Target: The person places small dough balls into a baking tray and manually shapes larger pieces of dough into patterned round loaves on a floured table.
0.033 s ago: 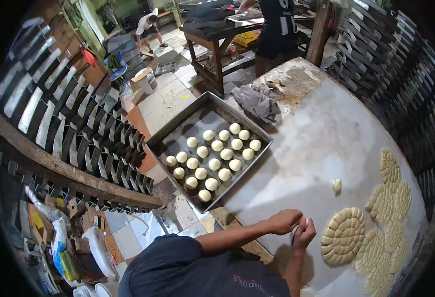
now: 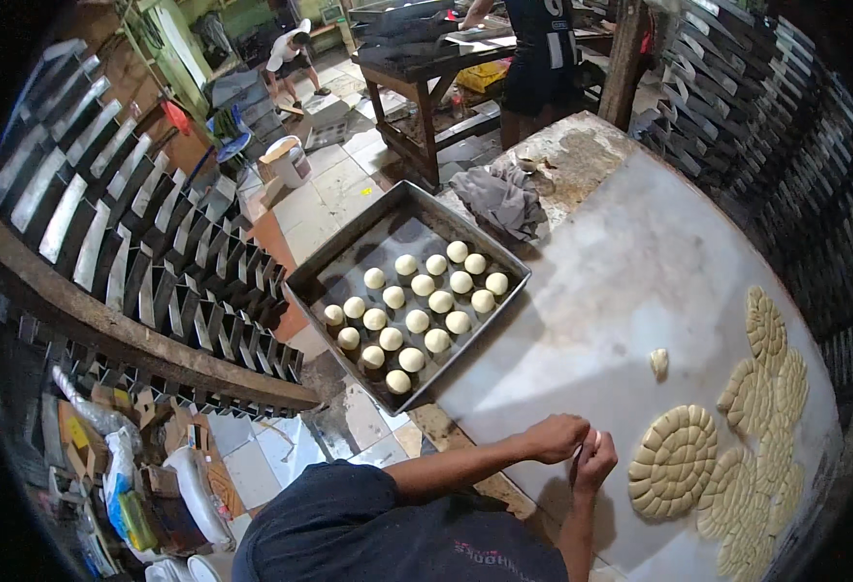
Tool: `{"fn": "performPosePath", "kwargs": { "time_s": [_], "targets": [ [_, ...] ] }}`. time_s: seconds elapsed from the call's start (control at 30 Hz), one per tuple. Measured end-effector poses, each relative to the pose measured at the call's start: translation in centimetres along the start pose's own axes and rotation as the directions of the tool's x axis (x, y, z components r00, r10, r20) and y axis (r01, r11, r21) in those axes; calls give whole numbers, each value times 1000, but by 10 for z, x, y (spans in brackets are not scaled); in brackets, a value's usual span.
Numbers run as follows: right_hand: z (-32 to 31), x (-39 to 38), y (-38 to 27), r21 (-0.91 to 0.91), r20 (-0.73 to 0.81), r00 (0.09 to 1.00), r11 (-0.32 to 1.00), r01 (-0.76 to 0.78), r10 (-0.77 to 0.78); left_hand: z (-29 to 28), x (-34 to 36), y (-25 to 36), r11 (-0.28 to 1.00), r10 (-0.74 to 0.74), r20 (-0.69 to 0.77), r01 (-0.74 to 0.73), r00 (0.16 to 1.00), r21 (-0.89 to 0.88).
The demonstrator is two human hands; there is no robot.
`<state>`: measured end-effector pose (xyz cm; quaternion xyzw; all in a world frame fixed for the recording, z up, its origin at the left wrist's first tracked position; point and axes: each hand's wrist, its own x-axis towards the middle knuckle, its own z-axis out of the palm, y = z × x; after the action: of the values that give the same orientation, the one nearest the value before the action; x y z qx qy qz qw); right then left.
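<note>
Both my hands meet over the near part of the pale work table (image 2: pixel 582 320). My left hand (image 2: pixel 557 438) is closed, its fingertips against my right hand (image 2: pixel 594 464), which is closed too. A small pale bit shows between the fingers; my hands hide most of it, and I cannot name it. To their right lies a round, flat slab of dough (image 2: pixel 674 462) cut into many pieces. A small loose piece of dough (image 2: pixel 658 365) sits farther off. Left of the table, a square metal tray (image 2: pixel 310 267) bears many smooth dough balls (image 2: pixel 417 321).
More cut dough slabs (image 2: pixel 774 456) overlap along the table's right side. A crumpled grey cloth (image 2: pixel 500 199) lies at the far corner. Stacked metal pans (image 2: pixel 106 233) stand at left, others (image 2: pixel 737 107) at far right. Two people work beyond, one (image 2: pixel 541 58) beside a dark table.
The two hands stay together, with only a slight shift of the fingers. The whole view has moved a little. The distant bent-over person has changed posture slightly.
</note>
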<state>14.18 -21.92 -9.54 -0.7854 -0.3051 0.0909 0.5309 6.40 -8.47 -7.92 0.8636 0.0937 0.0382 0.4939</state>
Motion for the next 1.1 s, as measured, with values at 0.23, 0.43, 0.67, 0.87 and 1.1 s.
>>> {"fn": "performPosePath", "kwargs": {
  "time_s": [0.23, 0.43, 0.67, 0.87, 1.1],
  "targets": [
    [-52, -19, 72, -330, -14, 1000, 944, 16, -22, -25, 6, 72, 866, 40, 270, 102, 962, -490],
    [-77, -4, 36, -280, 169, 984, 954, 106, -60, -26, 32, 47, 876, -319, -150, 351, 936, 331],
    [-34, -28, -15, -253, 304, 927, 920, 298, -217, 5, -44, 9, 978, -181, 145, 163, 973, 129],
    [35, -41, -85, 207, 387, 901, 971, 122, -195, -81, -150, 12, 951, -190, -198, 130, 962, -282],
    [133, -105, -144, 89, 181, 941, 958, 272, -285, -100, -228, -10, 996, -24, -394, -12, 919, -87]
  ]
}}
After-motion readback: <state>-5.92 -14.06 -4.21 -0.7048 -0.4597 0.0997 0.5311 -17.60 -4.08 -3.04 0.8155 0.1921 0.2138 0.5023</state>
